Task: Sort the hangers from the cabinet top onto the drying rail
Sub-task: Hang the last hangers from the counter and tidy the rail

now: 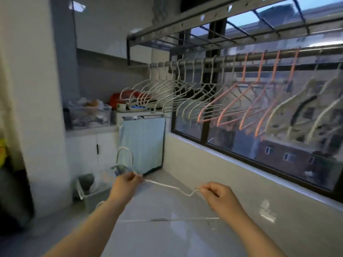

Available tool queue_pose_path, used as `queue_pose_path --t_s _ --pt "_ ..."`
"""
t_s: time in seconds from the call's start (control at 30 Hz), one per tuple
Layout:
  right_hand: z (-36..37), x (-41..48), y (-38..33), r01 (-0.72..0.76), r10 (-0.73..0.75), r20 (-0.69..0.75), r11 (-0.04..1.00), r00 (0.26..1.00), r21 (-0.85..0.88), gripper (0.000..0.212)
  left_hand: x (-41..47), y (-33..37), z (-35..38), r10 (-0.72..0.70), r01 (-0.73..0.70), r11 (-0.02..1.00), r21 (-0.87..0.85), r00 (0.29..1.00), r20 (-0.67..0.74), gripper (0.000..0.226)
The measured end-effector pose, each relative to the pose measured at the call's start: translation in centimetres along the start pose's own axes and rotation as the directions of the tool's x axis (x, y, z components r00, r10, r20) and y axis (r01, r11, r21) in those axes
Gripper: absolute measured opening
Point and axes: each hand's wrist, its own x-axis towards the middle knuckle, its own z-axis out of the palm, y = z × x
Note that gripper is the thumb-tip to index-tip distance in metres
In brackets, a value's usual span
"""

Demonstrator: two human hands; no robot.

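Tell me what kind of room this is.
Likely a home laundry balcony: a drying rail beside the window carries rows of white and pink hangers, with a low cabinet at the far end.

Dim bluish daylight enters through the window [232,145] on the right; the glossy floor [167,238] carries glare, motion blur smears everything, and straight lines bow near the edges.

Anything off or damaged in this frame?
Nothing clearly wrong. The white hanger is held sideways between left hand and right hand; hung hangers on the drying rail sit grouped by colour. Blur hides fine damage.
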Motion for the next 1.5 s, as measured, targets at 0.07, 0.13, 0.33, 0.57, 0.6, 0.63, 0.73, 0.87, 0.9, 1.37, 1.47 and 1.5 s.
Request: queue_pose_path --t_s 0.07,0.13,0.33,0.57,0.6,0.63,0.73,0.87,0.9,1.37,1.47,1.5 --pt "3.7 3.9 -1.5 0.041 -0.043 0.047 0.999 0.998 0.031 0.031 3.7 -1.2 -3.0 -0.005 0.005 1.0 0.005 0.998 -0.063 0.032" --pt "6.9 7.9 -2.9 0.082 -0.087 0.088 0.995 0.992 0.063 0.032 7.8 -1.9 -5.7 -0.028 0.026 1.0 -0.015 0.992 -0.123 0.03" --pt "14.6 19.9 -6.4 0.038 -0.088 0.351 0.989 0.932 0.146 0.023 21.1 -2.5 -10.8 -0.012 -0.017 0.994 -0.112 0.967 -0.255 0.021" --pt "23.4 31.0 -8.8 0.141 -0.162 0.38 0.987 0.911 0.081 0.025 33.1 -3.8 -14.3 0.018 -0.019 1.0 0.002 0.932 -0.363 0.024" --pt "24.8 32.2 -8.8 0.172 -0.183 0.346 0.983 0.92 0.06 0.023 34.7 -4.3 -14.6 0.03 -0.011 0.998 0.055 0.933 -0.36 0.025" --pt "26.1 33.3 -8.8 0.195 -0.199 0.323 0.98 0.925 0.043 0.021 36.3 -4.8 -14.9 0.036 -0.002 0.995 0.098 0.936 -0.349 0.03" --pt "30.0 36.9 -9.1 0.234 -0.222 0.261 0.972 0.939 -0.014 0.017 41.1 -6.3 -15.6 -0.03 0.059 0.994 0.093 0.957 -0.288 0.052" --pt "35.4 41.6 -9.3 0.245 -0.238 0.085 0.965 0.968 -0.097 0.018 47.1 -7.7 -16.4 -0.117 0.096 0.936 -0.339 0.992 -0.04 0.034" --pt "36.7 42.6 -9.6 0.253 -0.248 0.052 0.961 0.967 -0.112 0.018 48.6 -8.0 -16.6 -0.108 0.11 0.918 -0.382 0.994 0.026 0.015" --pt "33.8 56.0 -18.7 0.124 -0.245 -0.593 0.963 0.767 -0.238 0.017 65.1 -8.1 -17.6 0.197 0.073 0.867 -0.493 0.859 0.473 0.012" --pt "31.0 60.3 -19.2 -0.002 -0.176 -0.721 0.971 0.671 -0.239 0.045 67.2 -6.8 -16.2 0.26 0.019 0.876 -0.481 0.822 0.507 0.015" --pt "30.2 61.5 -19.1 -0.038 -0.152 -0.756 0.973 0.636 -0.227 0.051 67.8 -6.4 -15.7 0.282 0.005 0.878 -0.479 0.803 0.526 0.014"
